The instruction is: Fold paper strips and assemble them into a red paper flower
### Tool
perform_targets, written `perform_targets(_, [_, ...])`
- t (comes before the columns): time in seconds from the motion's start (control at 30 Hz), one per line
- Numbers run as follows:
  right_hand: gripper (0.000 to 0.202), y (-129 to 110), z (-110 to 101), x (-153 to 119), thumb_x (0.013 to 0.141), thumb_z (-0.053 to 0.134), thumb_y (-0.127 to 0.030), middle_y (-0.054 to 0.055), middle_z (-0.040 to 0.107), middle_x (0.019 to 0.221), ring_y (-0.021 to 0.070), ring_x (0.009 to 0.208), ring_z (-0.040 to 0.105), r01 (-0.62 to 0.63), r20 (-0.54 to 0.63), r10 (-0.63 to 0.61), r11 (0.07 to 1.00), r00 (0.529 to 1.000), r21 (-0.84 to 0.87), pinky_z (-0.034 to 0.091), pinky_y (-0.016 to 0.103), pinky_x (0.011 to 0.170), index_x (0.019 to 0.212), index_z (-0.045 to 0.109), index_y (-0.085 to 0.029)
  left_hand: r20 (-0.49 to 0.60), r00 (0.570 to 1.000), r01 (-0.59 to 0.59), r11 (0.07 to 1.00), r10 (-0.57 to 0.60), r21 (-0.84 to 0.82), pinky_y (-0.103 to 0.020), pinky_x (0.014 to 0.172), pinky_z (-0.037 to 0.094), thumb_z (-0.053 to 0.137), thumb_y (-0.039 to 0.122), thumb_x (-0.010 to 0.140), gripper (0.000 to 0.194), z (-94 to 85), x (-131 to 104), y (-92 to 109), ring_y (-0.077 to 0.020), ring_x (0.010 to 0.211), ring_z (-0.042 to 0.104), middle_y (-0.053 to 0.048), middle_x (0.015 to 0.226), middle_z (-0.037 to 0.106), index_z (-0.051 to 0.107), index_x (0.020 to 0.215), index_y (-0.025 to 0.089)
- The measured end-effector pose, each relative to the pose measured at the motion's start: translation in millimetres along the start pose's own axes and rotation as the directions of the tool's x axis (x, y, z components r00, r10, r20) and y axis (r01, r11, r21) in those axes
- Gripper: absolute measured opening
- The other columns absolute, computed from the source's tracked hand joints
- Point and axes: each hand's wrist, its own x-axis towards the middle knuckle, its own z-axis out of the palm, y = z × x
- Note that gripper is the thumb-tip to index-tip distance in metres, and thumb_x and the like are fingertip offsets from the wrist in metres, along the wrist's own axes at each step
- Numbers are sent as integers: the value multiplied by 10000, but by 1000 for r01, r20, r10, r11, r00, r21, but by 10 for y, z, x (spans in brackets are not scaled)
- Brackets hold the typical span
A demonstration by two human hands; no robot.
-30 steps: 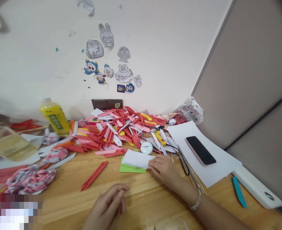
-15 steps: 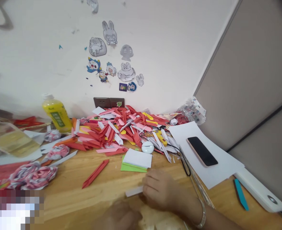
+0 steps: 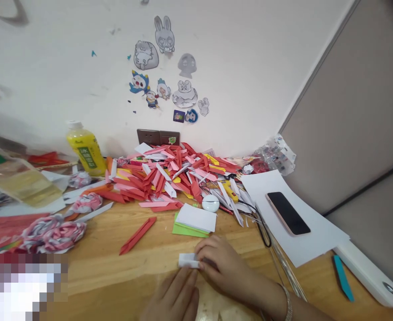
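A small folded strip of white paper (image 3: 186, 259) lies on the wooden table in front of me. My right hand (image 3: 221, 265) pinches its right end between thumb and fingers, and that end is hidden by them. From below, my left hand (image 3: 176, 296) reaches in with its fingers stretched out, the tips touching the strip's lower edge. Just beyond, a stack of white sheets (image 3: 196, 217) rests over green paper (image 3: 186, 230). To the left lies a folded red paper strip (image 3: 137, 236) by itself.
Folded red, pink, white and yellow strips (image 3: 163, 174) are heaped against the wall. A yellow bottle (image 3: 87, 151), pink-and-white paper bundles (image 3: 54, 234) and a large tilted bottle (image 3: 22, 178) stand left. Rightward are a phone (image 3: 288, 213), white sheets (image 3: 296, 254) and a teal strip (image 3: 343, 278).
My left hand has come up to the white strip and its fingers have straightened. The strip appears wider, with its fold showing. My view has shifted slightly.
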Motion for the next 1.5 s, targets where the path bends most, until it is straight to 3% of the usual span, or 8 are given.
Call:
perform_targets(0.23, [148, 25, 43, 37, 753, 632, -88, 38, 661, 891, 170, 858, 569, -43, -40, 46, 997, 998, 68, 404, 273, 752, 873, 663, -169, 86, 995, 38, 995, -46, 90, -348, 882, 377, 282, 193, 928, 376, -15, 0, -18, -234, 1031, 584, -42, 1022, 714, 658, 921, 193])
perform_targets(0.4, [186, 20, 60, 50, 766, 582, -48, 42, 664, 865, 166, 834, 577, -99, -59, 103, 993, 993, 62, 412, 268, 745, 872, 677, -167, 156, 988, -8, 995, -8, 103, -349, 922, 348, 334, 204, 915, 331, -37, -44, -2, -225, 1052, 578, -27, 1062, 709, 655, 994, 193])
perform_targets(0.67, [194, 70, 135, 56, 757, 577, -40, 46, 652, 844, 164, 812, 576, -89, -91, 93, 995, 991, 40, 421, 267, 724, 866, 683, -160, 127, 988, 72, 992, -86, 106, -348, 912, 346, 338, 272, 906, 347, 101, -113, 7, -225, 1045, 575, -27, 1052, 714, 659, 1013, 194])
perform_targets(0.9, [201, 56, 156, 51, 756, 563, -26, 45, 648, 829, 163, 802, 574, -84, -118, 85, 996, 989, 16, 426, 267, 715, 847, 681, -159, 140, 990, 12, 991, -31, 130, -336, 922, 346, 383, 320, 874, 356, 118, -137, -38, -224, 1079, 545, -51, 1093, 693, 642, 1075, 179])
perform_targets(1.2, [195, 67, 159, 55, 764, 567, -35, 35, 639, 825, 156, 790, 573, -85, -115, 84, 996, 990, -8, 423, 256, 701, 845, 679, -172, 164, 980, 100, 991, -114, 93, -337, 951, 337, 396, 342, 882, 343, 123, -157, 19, -223, 1106, 529, -46, 1107, 687, 661, 1040, 190])
perform_targets(1.5, [185, 48, 141, 64, 772, 565, -50, 31, 635, 818, 155, 780, 570, -94, -106, 91, 995, 990, -28, 422, 259, 696, 833, 677, -184, 233, 972, -20, 989, -15, 149, -332, 918, 338, 383, 301, 896, 341, 18, -87, -37, -223, 1077, 550, -55, 1108, 690, 658, 1058, 180])
